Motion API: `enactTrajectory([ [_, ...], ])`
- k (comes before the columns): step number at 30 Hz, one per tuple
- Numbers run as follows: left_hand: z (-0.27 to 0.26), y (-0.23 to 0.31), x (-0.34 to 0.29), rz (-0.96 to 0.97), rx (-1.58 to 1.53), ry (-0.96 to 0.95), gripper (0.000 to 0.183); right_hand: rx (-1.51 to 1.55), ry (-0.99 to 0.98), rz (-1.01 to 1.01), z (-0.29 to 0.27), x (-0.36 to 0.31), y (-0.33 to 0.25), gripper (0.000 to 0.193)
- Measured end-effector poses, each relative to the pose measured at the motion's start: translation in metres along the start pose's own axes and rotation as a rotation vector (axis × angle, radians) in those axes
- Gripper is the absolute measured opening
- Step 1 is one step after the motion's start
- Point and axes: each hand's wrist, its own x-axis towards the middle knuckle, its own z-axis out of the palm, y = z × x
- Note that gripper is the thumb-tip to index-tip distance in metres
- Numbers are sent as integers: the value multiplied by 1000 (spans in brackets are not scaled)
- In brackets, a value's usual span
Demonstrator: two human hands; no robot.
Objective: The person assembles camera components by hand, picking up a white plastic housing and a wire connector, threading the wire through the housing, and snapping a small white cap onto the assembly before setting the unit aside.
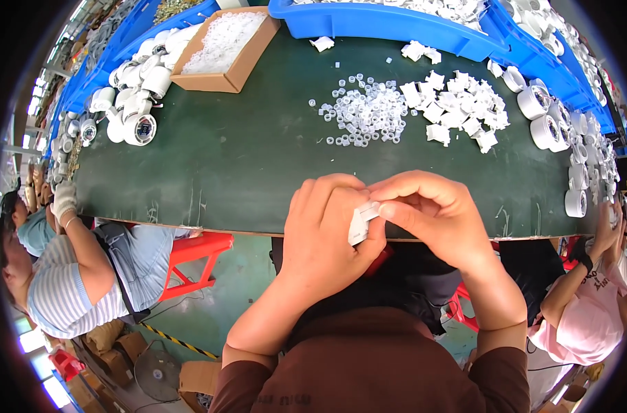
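My left hand (324, 230) and my right hand (434, 210) meet at the near edge of the dark green table (237, 158). Together they pinch a small white plastic part (360, 224), the left hand from below, the right thumb and forefinger on its upper end. Farther out on the table lie a heap of small clear plastic rings (365, 110) and, to its right, a heap of flat white plastic pieces (458, 107). Both heaps are beyond my hands.
A cardboard box of clear rings (224, 45) stands at the back left beside white round housings (138, 93). Blue bins (389, 20) line the far edge. More white housings (554, 127) run down the right side. A person sits at each side; a red stool (196, 258) stands left.
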Motion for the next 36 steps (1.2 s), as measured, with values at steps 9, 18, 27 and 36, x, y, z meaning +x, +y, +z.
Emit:
enactTrajectory([
  [9, 5, 4, 0, 34, 63, -17, 39, -75, 27, 18, 8, 5, 3, 7],
  [18, 10, -5, -7, 69, 15, 128, 45, 22, 51, -17, 5, 1, 11, 11],
  [27, -14, -13, 2, 97, 29, -8, 29, -92, 17, -120, 15, 1, 32, 15],
  [36, -77, -88, -15, -355, 596, 228, 67, -1436, 862, -584, -141, -3, -26, 39],
])
